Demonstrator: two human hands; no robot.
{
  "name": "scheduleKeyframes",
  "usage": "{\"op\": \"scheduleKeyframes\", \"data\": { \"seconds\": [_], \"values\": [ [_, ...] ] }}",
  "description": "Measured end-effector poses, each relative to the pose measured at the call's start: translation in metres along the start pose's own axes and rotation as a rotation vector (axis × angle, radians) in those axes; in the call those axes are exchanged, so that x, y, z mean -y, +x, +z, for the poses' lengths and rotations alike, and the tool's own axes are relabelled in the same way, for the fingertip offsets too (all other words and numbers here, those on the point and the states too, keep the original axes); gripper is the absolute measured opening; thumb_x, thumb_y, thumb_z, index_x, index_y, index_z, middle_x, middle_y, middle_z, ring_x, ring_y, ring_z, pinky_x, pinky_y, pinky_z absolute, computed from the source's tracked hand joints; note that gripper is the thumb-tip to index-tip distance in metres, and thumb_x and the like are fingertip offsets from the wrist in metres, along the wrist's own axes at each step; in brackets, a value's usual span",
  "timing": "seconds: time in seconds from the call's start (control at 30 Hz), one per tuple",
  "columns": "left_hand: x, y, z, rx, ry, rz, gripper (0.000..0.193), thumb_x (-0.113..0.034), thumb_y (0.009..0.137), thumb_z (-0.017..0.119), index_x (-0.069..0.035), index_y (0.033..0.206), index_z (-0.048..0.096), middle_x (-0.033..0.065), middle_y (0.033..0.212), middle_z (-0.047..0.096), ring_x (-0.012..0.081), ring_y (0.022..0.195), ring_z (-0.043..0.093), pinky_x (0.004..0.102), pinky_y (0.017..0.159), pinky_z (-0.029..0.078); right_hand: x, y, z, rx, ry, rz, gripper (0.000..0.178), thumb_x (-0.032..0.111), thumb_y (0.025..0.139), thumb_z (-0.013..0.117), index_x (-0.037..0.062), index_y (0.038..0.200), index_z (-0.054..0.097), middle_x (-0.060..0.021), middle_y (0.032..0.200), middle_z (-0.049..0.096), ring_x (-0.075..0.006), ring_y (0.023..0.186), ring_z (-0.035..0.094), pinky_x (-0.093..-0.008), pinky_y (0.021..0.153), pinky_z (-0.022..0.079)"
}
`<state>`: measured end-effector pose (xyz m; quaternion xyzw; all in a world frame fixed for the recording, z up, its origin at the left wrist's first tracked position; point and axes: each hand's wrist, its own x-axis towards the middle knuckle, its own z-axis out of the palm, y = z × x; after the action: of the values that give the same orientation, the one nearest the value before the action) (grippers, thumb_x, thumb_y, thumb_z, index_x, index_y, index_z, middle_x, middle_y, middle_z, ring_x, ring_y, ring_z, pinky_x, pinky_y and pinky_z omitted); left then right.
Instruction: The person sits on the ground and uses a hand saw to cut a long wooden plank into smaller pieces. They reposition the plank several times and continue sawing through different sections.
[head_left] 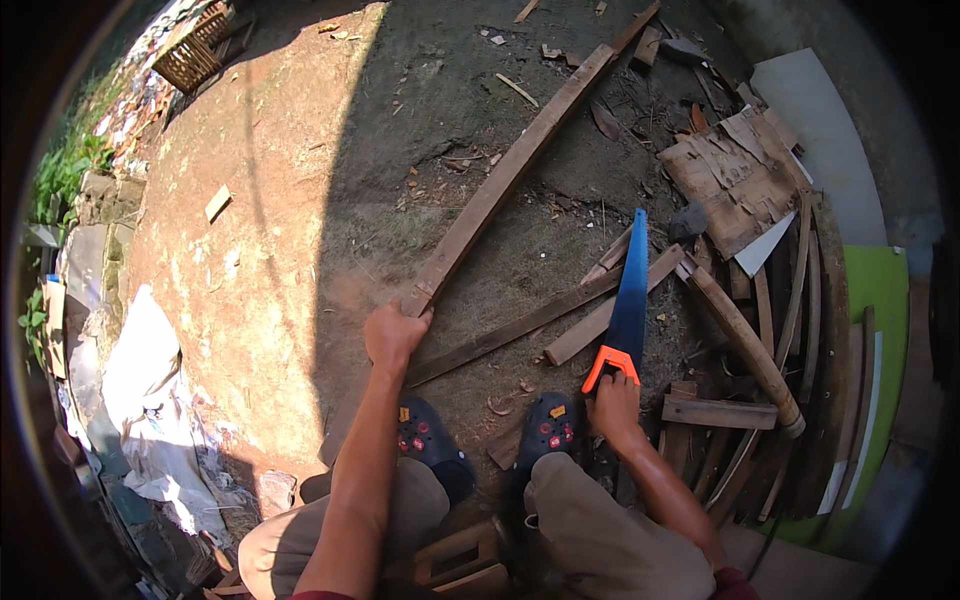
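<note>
My left hand (392, 335) is closed round the near end of a long brown wooden beam (510, 172), which slants away to the far right. In my right hand (614, 405) is a handsaw (628, 300) with a blue blade and an orange handle; its tip points away from me. The blade is apart from the beam and passes above some loose wood strips. A thin dark strip (510, 332) lies on the ground between my hands, beside a shorter plank (610, 310).
Scrap wood lies heaped at the right, with a round pole (745, 345), a peeling board (735, 180) and a green panel (885, 300). My clogs (548, 430) stand below my hands. A white sack (145, 400) lies at the left, a slatted crate (193, 50) at the far left.
</note>
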<state>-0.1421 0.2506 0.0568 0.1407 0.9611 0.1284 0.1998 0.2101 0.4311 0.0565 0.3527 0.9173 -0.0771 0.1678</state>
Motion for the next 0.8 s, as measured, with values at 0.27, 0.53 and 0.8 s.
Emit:
{"op": "scheduleKeyframes", "data": {
  "seconds": [0.27, 0.53, 0.8],
  "values": [
    [-0.004, -0.003, 0.015, -0.055, -0.005, 0.026, 0.059, -0.050, 0.071, 0.081, -0.002, 0.105, 0.076, 0.0265, 0.084, 0.072, 0.0435, 0.084, 0.072, 0.0493, 0.079, 0.058, 0.064, 0.264, -0.075, 0.191, 0.936, 0.087, 0.102, 0.071, 0.084, 0.070, -0.0182, 0.130, 0.052, -0.0237, 0.106, 0.067, -0.0279, 0.092, 0.070, -0.0430, 0.082, 0.057],
    [-0.017, -0.012, 0.022, -0.167, -0.010, 0.103, 0.055, -0.048, 0.070, 0.084, -0.005, 0.103, 0.076, 0.0234, 0.077, 0.072, 0.0450, 0.077, 0.071, 0.0508, 0.075, 0.058, 0.126, 0.396, -0.065, -0.123, 1.227, 0.514, 0.115, 0.049, 0.073, 0.086, -0.0124, 0.151, 0.028, -0.0304, 0.151, 0.042, -0.0424, 0.131, 0.055, -0.0500, 0.109, 0.046],
    [-0.015, -0.036, 0.039, -0.186, 0.069, 0.101, 0.053, -0.041, 0.070, 0.086, -0.006, 0.108, 0.075, 0.0195, 0.093, 0.075, 0.0399, 0.088, 0.071, 0.0463, 0.086, 0.053, 0.134, 0.378, -0.071, -0.230, 1.341, 0.601, 0.074, 0.012, 0.072, 0.076, -0.0038, 0.137, 0.045, -0.0215, 0.132, 0.058, -0.0366, 0.116, 0.063, -0.0486, 0.094, 0.054]
  ]
}}
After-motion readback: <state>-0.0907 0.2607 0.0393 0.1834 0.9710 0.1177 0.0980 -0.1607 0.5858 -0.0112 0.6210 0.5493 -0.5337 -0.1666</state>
